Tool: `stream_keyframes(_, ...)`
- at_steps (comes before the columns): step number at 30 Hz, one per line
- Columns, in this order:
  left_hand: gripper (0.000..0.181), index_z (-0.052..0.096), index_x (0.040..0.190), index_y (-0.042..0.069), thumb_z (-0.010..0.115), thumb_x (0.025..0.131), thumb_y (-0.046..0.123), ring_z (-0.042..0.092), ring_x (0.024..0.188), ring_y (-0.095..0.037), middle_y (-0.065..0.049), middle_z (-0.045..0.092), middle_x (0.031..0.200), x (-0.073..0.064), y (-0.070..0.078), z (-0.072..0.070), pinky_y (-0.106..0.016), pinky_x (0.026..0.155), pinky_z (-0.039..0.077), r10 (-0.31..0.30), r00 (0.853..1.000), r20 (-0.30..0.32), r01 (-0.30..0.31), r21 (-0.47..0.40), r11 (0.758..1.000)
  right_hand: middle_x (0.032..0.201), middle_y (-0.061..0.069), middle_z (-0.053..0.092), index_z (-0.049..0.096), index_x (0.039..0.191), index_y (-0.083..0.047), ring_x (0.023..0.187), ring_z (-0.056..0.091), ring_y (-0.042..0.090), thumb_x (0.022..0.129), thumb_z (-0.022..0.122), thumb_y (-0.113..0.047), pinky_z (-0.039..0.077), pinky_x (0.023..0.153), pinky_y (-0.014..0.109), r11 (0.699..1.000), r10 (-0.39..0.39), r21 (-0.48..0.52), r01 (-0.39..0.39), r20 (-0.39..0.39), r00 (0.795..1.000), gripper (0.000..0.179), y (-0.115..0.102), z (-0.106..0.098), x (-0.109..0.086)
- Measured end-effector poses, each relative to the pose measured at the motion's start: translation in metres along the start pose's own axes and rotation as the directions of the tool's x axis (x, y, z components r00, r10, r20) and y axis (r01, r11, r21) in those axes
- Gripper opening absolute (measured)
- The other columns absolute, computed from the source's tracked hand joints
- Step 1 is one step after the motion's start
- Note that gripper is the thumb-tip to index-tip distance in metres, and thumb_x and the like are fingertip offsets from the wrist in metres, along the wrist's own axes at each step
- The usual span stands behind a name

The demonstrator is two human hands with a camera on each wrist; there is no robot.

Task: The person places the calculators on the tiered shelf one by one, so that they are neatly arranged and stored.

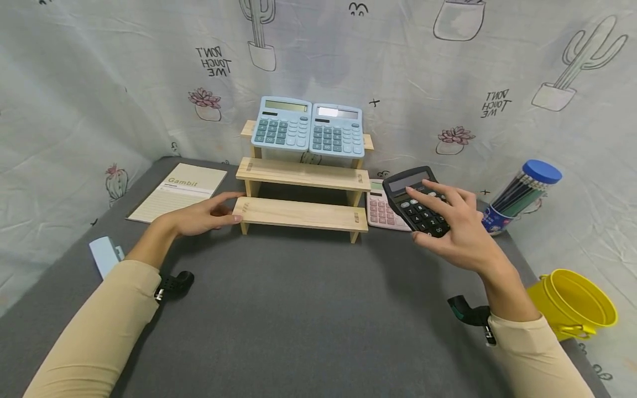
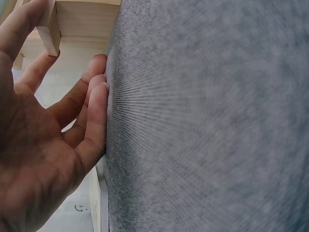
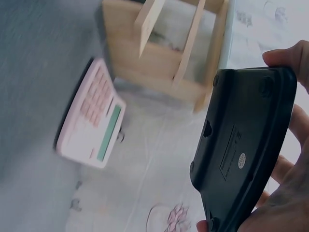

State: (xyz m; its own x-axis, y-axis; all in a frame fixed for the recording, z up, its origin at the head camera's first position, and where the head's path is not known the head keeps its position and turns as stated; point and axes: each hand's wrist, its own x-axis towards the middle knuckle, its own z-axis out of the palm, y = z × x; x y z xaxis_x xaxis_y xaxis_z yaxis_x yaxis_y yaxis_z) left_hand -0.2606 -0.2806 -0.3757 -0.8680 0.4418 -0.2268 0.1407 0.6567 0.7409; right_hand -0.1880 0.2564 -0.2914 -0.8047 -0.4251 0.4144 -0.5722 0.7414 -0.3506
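Note:
My right hand [image 1: 460,232] grips a black calculator [image 1: 413,202] by its edges, holding it up tilted. In the right wrist view the calculator's back [image 3: 236,150] shows, with a small round sticker. A pink calculator [image 1: 380,213] lies beyond it on the table beside a three-step wooden stand [image 1: 298,214]. At the stand's left end, my left hand [image 1: 201,215] holds the lowest step between thumb and index finger. Its other fingers [image 2: 96,111] rest at the grey cloth in the left wrist view. Two light blue calculators, one left [image 1: 283,124] and one right [image 1: 338,131], lean on the top step.
A notepad [image 1: 184,188] lies left of the stand, with a light blue stapler-like item [image 1: 103,255] partly behind the left forearm. On the right stand a pencil holder [image 1: 495,220] with blue-lidded pencils [image 1: 522,193] and a yellow bucket [image 1: 552,309]. A printed curtain [image 1: 318,55] hangs behind.

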Motion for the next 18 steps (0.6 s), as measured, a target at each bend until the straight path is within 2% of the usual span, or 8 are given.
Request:
stream_keyframes(11,0.074,0.015,0.165,0.02,0.055,0.107,0.043,0.053,0.13,-0.042,-0.027,0.05,0.143,-0.009,-0.002,0.002,-0.054,0.101,0.047,0.027,1.0,-0.003,-0.027,-0.005,1.0,0.16,0.005,0.04,0.059,0.147,-0.028,0.137,0.025,0.039,0.081,0.08,-0.024,0.026,0.084,0.061,0.995,-0.08,0.057,0.08,0.002,0.997,0.069,-0.024,0.03,0.022)
stream_keyframes(18,0.073,0.017,0.165,0.025,0.056,0.106,0.045,0.049,0.135,-0.043,-0.025,0.05,0.145,-0.002,-0.001,0.002,-0.057,0.102,0.045,0.033,0.999,-0.008,-0.033,0.013,0.999,0.157,0.003,0.043,0.059,0.147,-0.029,0.138,0.025,0.036,0.079,0.079,-0.024,0.026,0.085,0.057,0.99,-0.104,0.095,0.103,0.003,0.995,0.071,-0.03,0.042,0.031)
